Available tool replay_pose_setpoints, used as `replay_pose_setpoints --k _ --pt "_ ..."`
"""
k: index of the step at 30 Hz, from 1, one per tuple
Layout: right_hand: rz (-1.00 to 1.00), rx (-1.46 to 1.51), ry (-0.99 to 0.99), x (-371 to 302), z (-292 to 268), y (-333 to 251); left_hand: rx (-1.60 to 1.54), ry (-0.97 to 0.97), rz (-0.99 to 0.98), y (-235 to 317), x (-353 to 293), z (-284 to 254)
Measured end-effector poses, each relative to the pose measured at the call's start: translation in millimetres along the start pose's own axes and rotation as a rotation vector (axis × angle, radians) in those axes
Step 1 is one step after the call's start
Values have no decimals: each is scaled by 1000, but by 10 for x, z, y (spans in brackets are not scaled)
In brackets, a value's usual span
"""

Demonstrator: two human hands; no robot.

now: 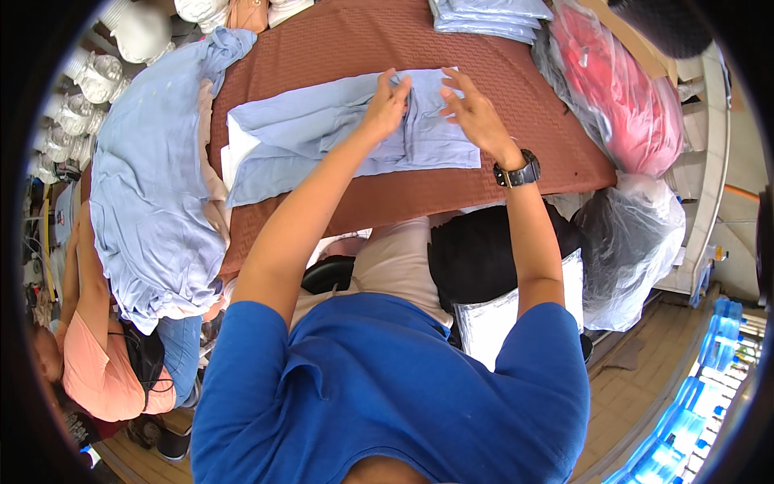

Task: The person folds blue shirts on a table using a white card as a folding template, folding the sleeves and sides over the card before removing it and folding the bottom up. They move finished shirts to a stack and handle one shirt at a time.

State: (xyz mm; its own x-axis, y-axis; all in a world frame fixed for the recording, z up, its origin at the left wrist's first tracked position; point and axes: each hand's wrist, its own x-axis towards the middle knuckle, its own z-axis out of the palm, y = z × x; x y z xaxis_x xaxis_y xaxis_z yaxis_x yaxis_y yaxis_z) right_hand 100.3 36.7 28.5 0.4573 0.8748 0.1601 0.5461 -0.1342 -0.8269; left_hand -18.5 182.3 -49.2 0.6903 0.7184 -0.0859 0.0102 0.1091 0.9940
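A light blue garment (298, 121) lies folded into a long flat strip on a brown cloth-covered table (322, 40). From its left end juts a white flat piece (239, 143), its kind unclear. My left hand (389, 106) is over the middle of the garment, fingers slightly bent and apart, with nothing visible in them. Near the garment's right end, my right hand (474, 111) has its fingers spread and curved, holding nothing. Whether either hand's fingertips touch the fabric is hard to tell. Between the hands the cloth shows upright creases.
Loose light blue garments (161, 169) are heaped at the table's left. Folded blue garments in clear plastic (490, 18) are stacked at the back. Red items in a plastic bag (617, 89) lie right, above another clear bag (629, 250). A person in an orange top (89, 363) is at left.
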Motion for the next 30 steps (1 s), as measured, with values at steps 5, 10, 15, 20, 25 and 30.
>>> replay_pose_setpoints --k 5,10,15,20,25,30 --pt "-117 -225 105 2 -131 489 499 -190 197 -169 0 -180" --pt "-340 -609 315 -228 146 955 1026 54 731 -129 -279 120" --pt "94 -517 408 -208 273 1036 1226 45 636 -404 -402 122" --pt "459 -334 153 -43 145 789 1231 34 650 -517 -406 59" --pt "278 -51 194 53 121 746 1080 -59 557 -363 -324 -50" --pt "103 75 147 74 197 158 1079 -93 548 -192 -494 -248"
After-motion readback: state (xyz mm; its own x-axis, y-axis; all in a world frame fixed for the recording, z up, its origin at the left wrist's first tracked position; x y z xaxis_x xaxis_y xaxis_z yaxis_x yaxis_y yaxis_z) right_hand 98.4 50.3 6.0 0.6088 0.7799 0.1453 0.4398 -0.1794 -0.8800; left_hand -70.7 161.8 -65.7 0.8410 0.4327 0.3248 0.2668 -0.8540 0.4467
